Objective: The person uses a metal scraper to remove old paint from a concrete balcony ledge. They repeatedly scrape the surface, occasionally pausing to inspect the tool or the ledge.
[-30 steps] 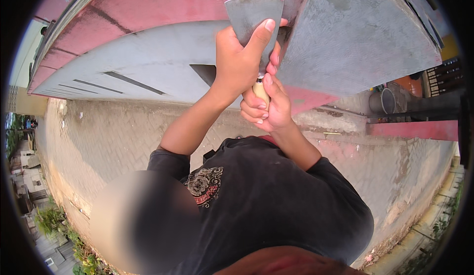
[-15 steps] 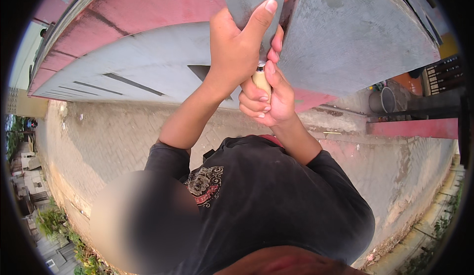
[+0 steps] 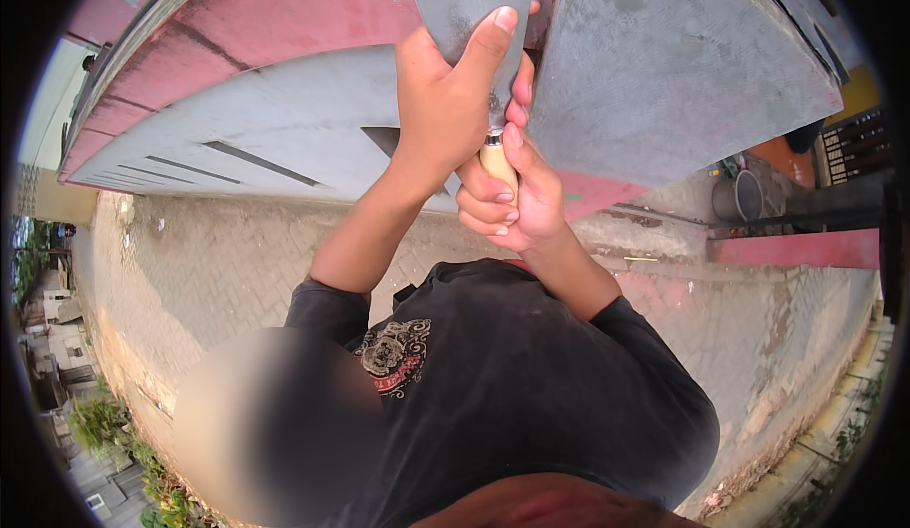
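- The left hand (image 3: 445,101) presses flat against the wide grey metal scraper blade (image 3: 469,7); its fingers are bent over the blade's left side and its thumb (image 3: 483,49) lies stretched up the blade face, tip near the middle of the metal.
- The right hand (image 3: 512,196) is curled tight around the pale wooden handle (image 3: 498,163) of the same scraper, just below the blade; 3 knuckled fingers wrap the handle from the left, and the index finger (image 3: 519,92) runs up along the blade's right edge.
- Both hands touch each other at the neck of the tool, the left above, the right below.
- The blade's broad end sits at the top of the view, laid against the seam where the pink painted wall band (image 3: 275,16) meets the rough grey plastered panel (image 3: 664,54).
- The blade's top edge is near the upper rim of the view; how much wall lies above it cannot be told.
- Left of the hands the wall runs on as a smooth light grey surface (image 3: 246,130) with dark slots, free of other things.
- Right of the hands the grey panel spreads wide to its slanting edge.
- Below lies a paved brick ground (image 3: 209,253), and well apart at the right stands a grey round bucket (image 3: 744,196) beside a low red ledge (image 3: 796,248).
- The person's black printed shirt (image 3: 512,386) fills the lower middle.
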Demonstrator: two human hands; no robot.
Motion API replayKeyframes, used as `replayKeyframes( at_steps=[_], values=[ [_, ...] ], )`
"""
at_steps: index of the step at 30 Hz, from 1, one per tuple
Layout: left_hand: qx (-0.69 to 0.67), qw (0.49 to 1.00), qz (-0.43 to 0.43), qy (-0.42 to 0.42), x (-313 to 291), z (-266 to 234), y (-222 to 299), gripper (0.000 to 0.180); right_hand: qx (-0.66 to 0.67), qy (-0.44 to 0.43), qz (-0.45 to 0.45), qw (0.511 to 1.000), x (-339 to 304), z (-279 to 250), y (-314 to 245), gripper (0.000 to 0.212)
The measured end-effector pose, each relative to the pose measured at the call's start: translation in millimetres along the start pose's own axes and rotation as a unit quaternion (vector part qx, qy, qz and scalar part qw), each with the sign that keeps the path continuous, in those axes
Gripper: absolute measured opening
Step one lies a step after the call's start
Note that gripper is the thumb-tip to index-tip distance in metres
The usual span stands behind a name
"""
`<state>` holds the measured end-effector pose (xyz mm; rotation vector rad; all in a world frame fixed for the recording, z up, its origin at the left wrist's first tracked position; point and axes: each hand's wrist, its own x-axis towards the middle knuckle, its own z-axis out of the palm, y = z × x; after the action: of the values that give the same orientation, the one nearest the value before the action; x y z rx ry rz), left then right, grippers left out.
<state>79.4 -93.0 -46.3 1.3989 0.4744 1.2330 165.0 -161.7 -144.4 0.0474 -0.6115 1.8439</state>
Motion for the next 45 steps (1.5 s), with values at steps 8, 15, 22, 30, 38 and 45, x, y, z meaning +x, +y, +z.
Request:
replayKeyframes(
  at_steps=[8,15,22,30,38,45],
  values=[
    [0.0,1.0,-0.024,0.001,-0.7,2.1,3.3,0.035,0.017,-0.015,-0.018,1.0,-0.3,1.2,4.2,0.022],
    [0.02,1.0,-0.018,-0.008,-6.0,-0.8,-13.0,0.033,0.034,0.012,-0.029,0.999,-6.5,-9.0,9.7,0.023],
    [-0.005,1.0,-0.008,-0.013,0.8,2.3,-14.8,0.031,-0.01,-0.018,-0.036,0.999,-2.7,-16.0,0.9,0.024],
    [-0.007,0.999,-0.035,-0.028,-6.9,-0.6,-19.1,0.021,0.029,-0.012,-0.033,0.999,-13.7,-13.4,11.6,0.025],
    [-0.036,0.999,-0.02,-0.01,-3.4,2.7,-19.5,0.02,0.03,-0.005,-0.048,0.998,-12.1,-5.6,9.0,0.04],
    [-0.017,0.999,-0.028,-0.013,-3.0,2.2,-17.5,0.024,0.007,0.008,-0.04,0.999,-13.4,2.5,6.9,0.023]
  ],
)
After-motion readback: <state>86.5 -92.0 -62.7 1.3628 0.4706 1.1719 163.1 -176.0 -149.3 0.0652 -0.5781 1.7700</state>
